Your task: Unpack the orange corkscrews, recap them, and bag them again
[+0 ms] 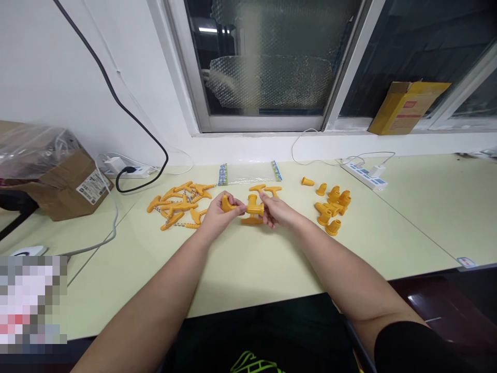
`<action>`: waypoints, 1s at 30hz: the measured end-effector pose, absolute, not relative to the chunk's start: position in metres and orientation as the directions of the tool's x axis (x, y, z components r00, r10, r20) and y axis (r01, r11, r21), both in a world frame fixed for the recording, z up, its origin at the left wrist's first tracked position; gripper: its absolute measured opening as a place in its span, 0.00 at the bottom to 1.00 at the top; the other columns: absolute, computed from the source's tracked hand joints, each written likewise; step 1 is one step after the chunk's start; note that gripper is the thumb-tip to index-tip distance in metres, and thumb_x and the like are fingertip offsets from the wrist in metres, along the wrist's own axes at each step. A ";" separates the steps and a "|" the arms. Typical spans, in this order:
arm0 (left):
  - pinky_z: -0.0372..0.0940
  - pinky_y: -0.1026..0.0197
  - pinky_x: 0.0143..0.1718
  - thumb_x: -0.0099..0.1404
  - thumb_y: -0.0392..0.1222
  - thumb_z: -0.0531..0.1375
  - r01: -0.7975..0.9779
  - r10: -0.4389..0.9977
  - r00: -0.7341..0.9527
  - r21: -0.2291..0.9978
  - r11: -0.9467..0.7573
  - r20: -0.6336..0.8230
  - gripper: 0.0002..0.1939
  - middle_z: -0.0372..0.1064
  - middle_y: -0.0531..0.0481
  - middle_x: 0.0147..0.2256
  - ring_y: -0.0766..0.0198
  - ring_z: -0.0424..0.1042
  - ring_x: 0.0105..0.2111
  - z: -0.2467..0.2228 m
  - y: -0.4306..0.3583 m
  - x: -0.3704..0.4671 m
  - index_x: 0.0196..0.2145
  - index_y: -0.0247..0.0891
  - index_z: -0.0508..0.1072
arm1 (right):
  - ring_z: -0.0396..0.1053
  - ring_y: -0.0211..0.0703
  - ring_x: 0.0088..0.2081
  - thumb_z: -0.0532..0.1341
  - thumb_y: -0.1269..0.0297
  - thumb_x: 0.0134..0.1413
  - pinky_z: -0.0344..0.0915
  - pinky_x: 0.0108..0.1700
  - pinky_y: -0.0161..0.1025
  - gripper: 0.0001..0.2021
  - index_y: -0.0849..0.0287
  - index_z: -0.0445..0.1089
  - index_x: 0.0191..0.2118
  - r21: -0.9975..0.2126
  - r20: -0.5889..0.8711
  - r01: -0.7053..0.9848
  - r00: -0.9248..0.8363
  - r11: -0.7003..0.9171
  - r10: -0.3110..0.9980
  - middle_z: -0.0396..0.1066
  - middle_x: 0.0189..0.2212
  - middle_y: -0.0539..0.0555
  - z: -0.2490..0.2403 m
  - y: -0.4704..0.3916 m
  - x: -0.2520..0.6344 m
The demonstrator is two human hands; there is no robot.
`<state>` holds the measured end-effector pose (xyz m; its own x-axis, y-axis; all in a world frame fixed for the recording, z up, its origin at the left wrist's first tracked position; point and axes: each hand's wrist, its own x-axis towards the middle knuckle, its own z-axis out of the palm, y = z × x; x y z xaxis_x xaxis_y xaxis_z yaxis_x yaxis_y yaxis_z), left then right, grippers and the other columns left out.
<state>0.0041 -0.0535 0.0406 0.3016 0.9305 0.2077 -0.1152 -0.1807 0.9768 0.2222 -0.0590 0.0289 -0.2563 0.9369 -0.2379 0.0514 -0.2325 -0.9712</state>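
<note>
My left hand is closed on a yellow T-shaped handle, its curved crossbar near my fingers and its narrow end pointing right. That end meets a yellow flanged sleeve, whose wide rim is pinched in my right hand. Whether the handle's end sits inside the sleeve or only touches it, I cannot tell. Just beneath and behind my hands lie more yellow T-shaped pieces, partly hidden. To the left is a heap of T-handles with metal chains. Several loose yellow sleeves are grouped on the right.
A clear plastic bag with printed ends lies behind my hands. Power strips with cables stand along the wall, and a black cable hangs at left. A cardboard box occupies the left side; a yellow carton leans on the window sill.
</note>
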 end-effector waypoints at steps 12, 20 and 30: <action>0.62 0.67 0.21 0.61 0.54 0.69 0.032 0.969 0.134 0.976 -0.215 0.209 0.26 0.71 0.53 0.29 0.70 0.67 0.23 0.038 -0.053 0.007 0.29 0.42 0.55 | 0.71 0.40 0.23 0.71 0.44 0.54 0.71 0.26 0.38 0.20 0.55 0.68 0.35 -0.997 -0.075 0.047 -0.307 -0.064 0.949 0.70 0.25 0.49 0.035 -0.067 0.216; 0.62 0.67 0.19 0.63 0.60 0.67 0.031 0.928 0.300 0.970 -0.243 0.223 0.25 0.69 0.55 0.27 0.70 0.67 0.20 0.039 -0.057 0.008 0.31 0.42 0.58 | 0.73 0.37 0.33 0.73 0.57 0.52 0.70 0.34 0.33 0.17 0.52 0.71 0.45 -1.000 0.014 0.013 -0.459 0.023 0.888 0.74 0.33 0.47 0.041 -0.072 0.222; 0.62 0.67 0.21 0.62 0.62 0.68 -0.043 0.939 0.284 0.981 -0.191 0.196 0.24 0.67 0.57 0.24 0.68 0.67 0.22 0.035 -0.048 0.005 0.36 0.42 0.63 | 0.75 0.43 0.32 0.77 0.55 0.44 0.73 0.34 0.38 0.26 0.52 0.68 0.46 -0.964 -0.168 -0.067 -0.593 -0.256 0.788 0.72 0.30 0.47 0.050 -0.083 0.215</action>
